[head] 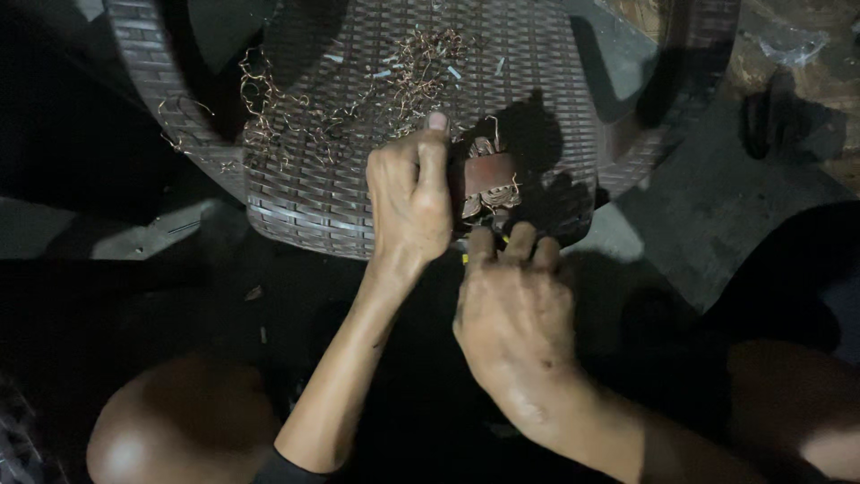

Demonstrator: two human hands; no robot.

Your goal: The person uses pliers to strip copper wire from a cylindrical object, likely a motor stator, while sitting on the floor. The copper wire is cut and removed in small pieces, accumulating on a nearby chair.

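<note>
Head view looks straight down on a dark brown woven wicker worktop (pixel 305 193), round-edged and littered with thin curly copper wire scraps (pixel 403 76). Near its front edge sits a small reddish-brown block-shaped coil core with frayed copper windings (pixel 488 179) showing at both ends. The left hand (pixel 410 193) is closed around the block's left side, thumb stretched up along its top edge, fingers wrapped out of sight. The right hand (pixel 515 300) comes in from below with curled fingers pressed against the block's lower edge; whether it pinches a tool or a wire cannot be told, though a small yellow speck shows beside it. By its look the block is rigid and fairly heavy for its size, best gripped across its flat wrapped middle, while the wire ends seem springy, sharp and easily snagged.
</note>
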